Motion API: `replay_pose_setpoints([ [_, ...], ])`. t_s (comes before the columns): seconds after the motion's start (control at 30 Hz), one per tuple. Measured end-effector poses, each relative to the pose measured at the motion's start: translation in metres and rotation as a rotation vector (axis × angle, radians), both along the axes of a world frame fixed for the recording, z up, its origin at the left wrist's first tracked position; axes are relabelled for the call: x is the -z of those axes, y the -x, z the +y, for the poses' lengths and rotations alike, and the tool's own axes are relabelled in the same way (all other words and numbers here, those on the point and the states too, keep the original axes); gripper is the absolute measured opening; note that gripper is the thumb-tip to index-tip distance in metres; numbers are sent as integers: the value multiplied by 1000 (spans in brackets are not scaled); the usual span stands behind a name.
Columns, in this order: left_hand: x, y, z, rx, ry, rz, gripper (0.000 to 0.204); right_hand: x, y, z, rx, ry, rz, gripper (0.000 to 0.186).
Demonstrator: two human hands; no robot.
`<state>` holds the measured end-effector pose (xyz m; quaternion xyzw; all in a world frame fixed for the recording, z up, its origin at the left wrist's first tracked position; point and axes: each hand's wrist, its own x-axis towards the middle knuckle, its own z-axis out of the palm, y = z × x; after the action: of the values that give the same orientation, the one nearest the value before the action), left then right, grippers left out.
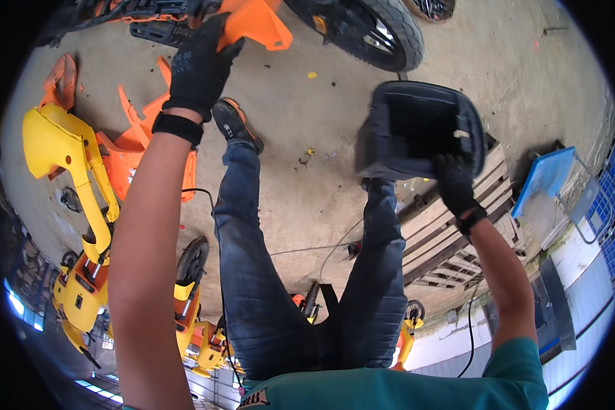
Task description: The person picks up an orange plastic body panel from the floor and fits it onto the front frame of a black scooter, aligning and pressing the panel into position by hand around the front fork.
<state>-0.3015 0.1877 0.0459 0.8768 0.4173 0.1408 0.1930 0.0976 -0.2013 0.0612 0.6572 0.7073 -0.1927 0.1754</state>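
Observation:
My left hand, in a black glove, reaches far forward and grips the edge of an orange plastic panel. The panel sits beside a dark vehicle frame at the top of the view; whether it is fixed there I cannot tell. My right hand, also gloved in black, has its fingers closed over the near rim of a black plastic bin. This bin is tilted with its mouth toward me, and its inside is dark. It hangs or rests above my right foot.
A black wheel stands ahead. On the left lie a yellow body panel and orange panels, with yellow vehicles behind. To the right are a wooden pallet and a blue platform cart. Cables cross the floor.

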Motion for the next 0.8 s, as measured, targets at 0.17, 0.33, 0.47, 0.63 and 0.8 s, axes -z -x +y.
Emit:
replay_pose_setpoints([
  [0.17, 13, -3, -20, 20, -13, -94, 43, 56, 100, -8, -25, -271, 338, 32],
  [0.33, 0, -17, -28, -73, 141, -92, 44, 90, 191, 6, 83, 36, 353, 17],
  [0.47, 9, -20, -36, -95, 197, -171, 46, 132, 235, -2, 129, 158, 397, 17],
  [0.63, -6, -22, -29, -118, 248, -102, 60, 164, 284, 2, 142, 316, 309, 29],
  [0.8, -12, -27, -22, -245, 109, -89, 62, 214, 301, 8, 96, 294, 377, 24],
])
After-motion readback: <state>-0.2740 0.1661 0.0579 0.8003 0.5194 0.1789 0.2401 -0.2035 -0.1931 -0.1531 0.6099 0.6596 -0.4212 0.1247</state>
